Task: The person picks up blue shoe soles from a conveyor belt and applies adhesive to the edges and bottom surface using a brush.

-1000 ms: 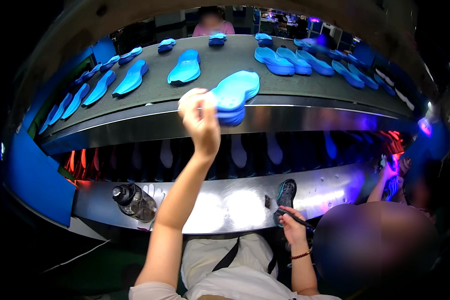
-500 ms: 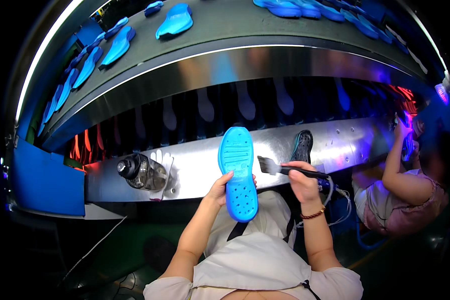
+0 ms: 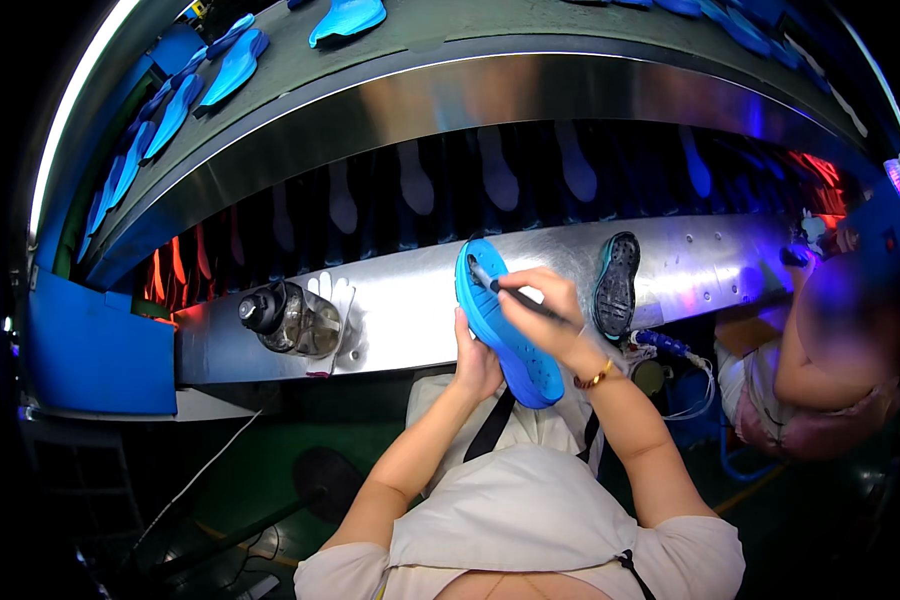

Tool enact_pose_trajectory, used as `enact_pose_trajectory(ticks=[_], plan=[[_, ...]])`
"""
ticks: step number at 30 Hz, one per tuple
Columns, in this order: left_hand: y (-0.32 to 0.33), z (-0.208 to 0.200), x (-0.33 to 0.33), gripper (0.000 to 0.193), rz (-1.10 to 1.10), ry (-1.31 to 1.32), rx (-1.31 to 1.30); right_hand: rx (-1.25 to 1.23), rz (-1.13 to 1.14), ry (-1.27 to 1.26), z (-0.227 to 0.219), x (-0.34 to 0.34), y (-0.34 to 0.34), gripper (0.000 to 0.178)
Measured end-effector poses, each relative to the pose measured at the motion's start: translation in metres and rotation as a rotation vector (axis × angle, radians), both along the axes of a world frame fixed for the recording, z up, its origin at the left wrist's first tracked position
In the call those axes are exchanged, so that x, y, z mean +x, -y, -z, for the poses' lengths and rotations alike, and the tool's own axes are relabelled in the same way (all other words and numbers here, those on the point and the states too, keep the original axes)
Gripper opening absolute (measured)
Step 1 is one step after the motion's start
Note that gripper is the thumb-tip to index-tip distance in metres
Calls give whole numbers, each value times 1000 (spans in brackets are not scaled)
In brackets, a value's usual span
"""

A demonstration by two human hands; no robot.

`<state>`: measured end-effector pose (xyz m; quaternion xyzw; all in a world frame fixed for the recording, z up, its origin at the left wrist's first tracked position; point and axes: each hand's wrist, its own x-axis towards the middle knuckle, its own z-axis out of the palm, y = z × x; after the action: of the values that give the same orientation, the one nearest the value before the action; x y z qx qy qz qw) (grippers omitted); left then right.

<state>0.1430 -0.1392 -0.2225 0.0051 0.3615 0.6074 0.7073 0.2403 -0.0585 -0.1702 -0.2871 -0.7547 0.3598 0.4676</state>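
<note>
A blue shoe sole [image 3: 515, 352] is tilted in front of me, its ridged and holed face turned up. My left hand [image 3: 477, 360] grips its left edge, with some fingers hidden beneath. In my right hand [image 3: 550, 312] is a dark-handled brush [image 3: 530, 303], its bristle end touching the upper part of the sole. To the right, a black sole with a teal edge [image 3: 616, 287] lies on the metal ledge [image 3: 400, 325].
A clear bottle with a dark lid [image 3: 288, 318] and a white glove [image 3: 332, 300] sit on the ledge at left. Blue soles [image 3: 234, 66] line the conveyor belt [image 3: 450, 25] above. Another person [image 3: 820, 350] sits at right, near cables [image 3: 685, 350].
My right hand has moved the brush left and up onto the sole. The sole has tilted, its top swinging left of its lower end. The view has shifted slightly.
</note>
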Motion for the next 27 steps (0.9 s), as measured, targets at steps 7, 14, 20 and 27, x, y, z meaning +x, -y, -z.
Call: enact_pose_trajectory(ticks=[7, 14, 20, 27], plan=[[-5, -19, -42, 90, 114, -27, 202, -145, -429, 272, -8, 55, 44, 16], [0, -38, -13, 95, 324, 238, 390, -472, -170, -69, -49, 40, 4, 17], [2, -47, -15, 85, 140, 18, 209, -560, -659, -97, -54, 53, 14, 19], [-4, -58, -12, 90, 50, -46, 232, -300, -614, 7, -50, 58, 13, 21]])
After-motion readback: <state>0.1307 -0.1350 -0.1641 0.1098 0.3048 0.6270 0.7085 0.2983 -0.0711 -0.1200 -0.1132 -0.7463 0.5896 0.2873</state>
